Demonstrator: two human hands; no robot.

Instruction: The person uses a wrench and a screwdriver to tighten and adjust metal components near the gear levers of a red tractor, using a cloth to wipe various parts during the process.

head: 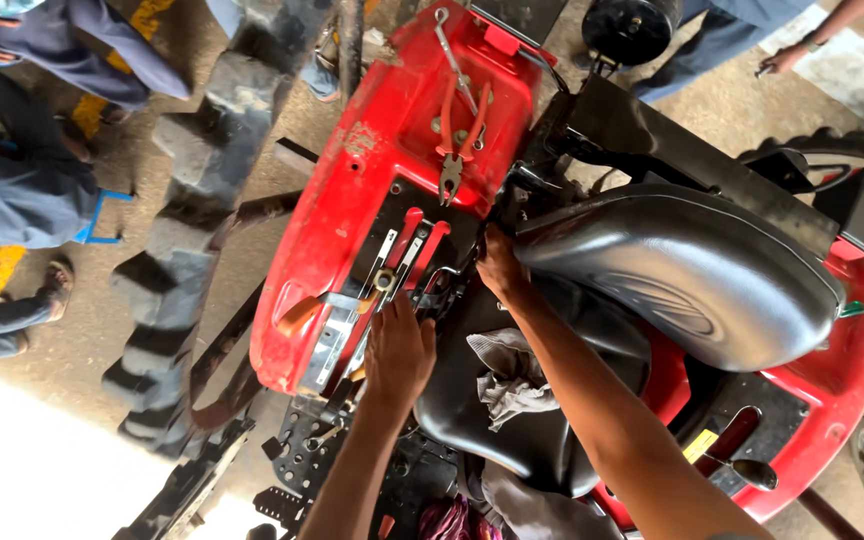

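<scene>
lever slot plate (392, 262) (black, on red fender (352, 170)), left hand (399, 350) touching, right hand (500, 268) beside

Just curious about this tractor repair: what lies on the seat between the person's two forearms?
In the head view, a crumpled grey rag lies on the black seat, between the left hand and right hand.

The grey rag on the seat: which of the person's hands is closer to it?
Left, narrowly. The left hand lies just left of the rag, by the lever slots. The right hand is above the rag, at the seat's edge.
</scene>
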